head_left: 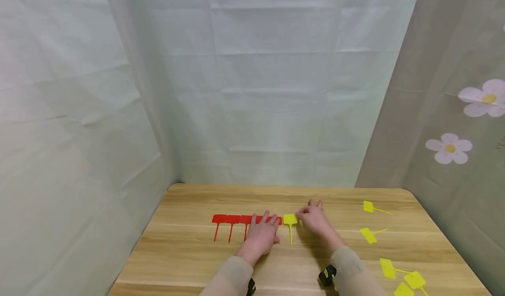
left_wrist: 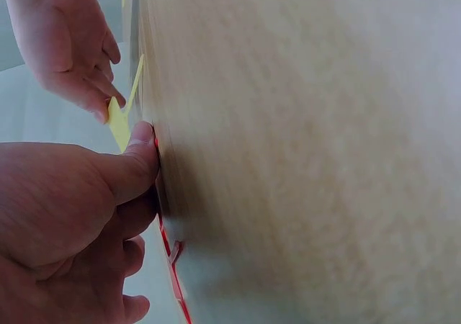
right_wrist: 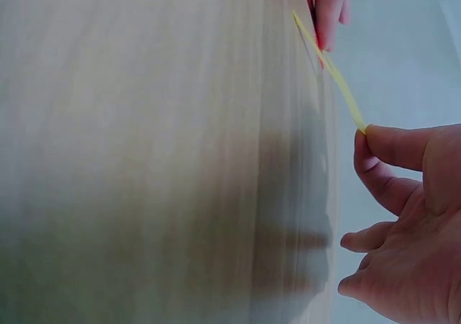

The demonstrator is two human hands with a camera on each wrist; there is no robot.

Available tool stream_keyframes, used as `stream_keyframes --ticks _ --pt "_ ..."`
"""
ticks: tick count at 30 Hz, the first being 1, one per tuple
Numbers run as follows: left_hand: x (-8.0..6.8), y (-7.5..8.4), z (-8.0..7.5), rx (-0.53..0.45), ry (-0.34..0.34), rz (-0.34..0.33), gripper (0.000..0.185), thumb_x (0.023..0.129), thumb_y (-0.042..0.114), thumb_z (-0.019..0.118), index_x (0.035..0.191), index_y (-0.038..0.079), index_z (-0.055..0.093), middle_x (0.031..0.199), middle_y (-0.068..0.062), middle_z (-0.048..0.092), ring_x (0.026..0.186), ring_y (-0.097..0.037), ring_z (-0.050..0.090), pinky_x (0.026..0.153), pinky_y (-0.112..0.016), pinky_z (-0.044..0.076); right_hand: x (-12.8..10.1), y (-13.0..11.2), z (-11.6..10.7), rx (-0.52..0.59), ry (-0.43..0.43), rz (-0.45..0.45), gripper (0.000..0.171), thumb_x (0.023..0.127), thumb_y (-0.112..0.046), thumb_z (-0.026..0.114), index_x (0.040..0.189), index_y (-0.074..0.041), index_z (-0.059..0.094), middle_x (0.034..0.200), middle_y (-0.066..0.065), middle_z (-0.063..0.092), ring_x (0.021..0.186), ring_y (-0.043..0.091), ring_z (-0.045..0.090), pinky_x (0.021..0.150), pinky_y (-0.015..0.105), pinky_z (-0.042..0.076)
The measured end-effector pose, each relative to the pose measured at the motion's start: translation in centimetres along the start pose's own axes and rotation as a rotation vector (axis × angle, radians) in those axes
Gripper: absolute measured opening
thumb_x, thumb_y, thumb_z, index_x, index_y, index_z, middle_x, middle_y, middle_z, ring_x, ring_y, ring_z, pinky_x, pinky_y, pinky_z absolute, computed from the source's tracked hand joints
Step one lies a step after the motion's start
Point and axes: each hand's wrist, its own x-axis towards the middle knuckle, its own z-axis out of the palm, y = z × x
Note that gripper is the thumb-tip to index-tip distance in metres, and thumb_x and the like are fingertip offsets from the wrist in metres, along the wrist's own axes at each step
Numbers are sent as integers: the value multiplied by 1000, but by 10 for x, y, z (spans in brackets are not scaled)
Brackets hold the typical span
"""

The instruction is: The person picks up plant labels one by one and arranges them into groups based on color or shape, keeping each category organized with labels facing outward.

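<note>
A row of red cable-tie tags (head_left: 233, 219) lies side by side on the table, their thin tails pointing toward the near edge. My left hand (head_left: 262, 236) rests over the right part of that row, fingers extended and fingertips pressing on the tags; it hides some of them. In the left wrist view, the left thumb (left_wrist: 142, 147) is right at the red strip. Just right of the row, my right hand (head_left: 314, 219) pinches the edge of a yellow cable-tie tag (head_left: 290, 219) between thumb and forefinger. In the right wrist view, that yellow tag (right_wrist: 344, 93) slants up from the table.
Several yellow cable-tie tags lie scattered on the table's right side, one near the back (head_left: 368, 206), one mid-way (head_left: 368, 236), others grouped near the front (head_left: 414, 280). Pale cloth (head_left: 272, 112) hangs behind and beside the wooden table (head_left: 177, 261).
</note>
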Motion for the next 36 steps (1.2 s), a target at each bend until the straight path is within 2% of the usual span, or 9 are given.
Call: stream_keyframes --ticks 8,20,27,36 --pt "2 0 3 5 -5 3 67 100 44 72 160 19 54 167 3 46 161 -26 27 127 -62 22 3 1 5 -41 2 32 21 103 -19 69 91 -5 79 164 46 21 153 68 -5 116 82 15" --pt "1 -1 1 11 -7 6 66 101 44 71 160 19 53 168 3 45 161 -26 28 127 -62 22 3 0 9 -105 43 21 22 101 -21 72 88 -5 81 160 49 25 152 70 0 117 82 15" --pt "1 -1 2 11 -8 7 66 101 43 71 160 19 54 167 3 46 161 -26 28 127 -62 23 4 -1 12 -147 37 44 25 101 -23 72 87 -4 79 161 48 23 153 67 0 121 77 12" --pt "3 -3 6 0 -10 1 67 101 43 71 161 20 53 167 3 46 161 -26 27 127 -62 21 1 -4 11 -157 32 47 26 100 -23 72 84 -4 78 161 48 23 153 68 0 121 77 13"
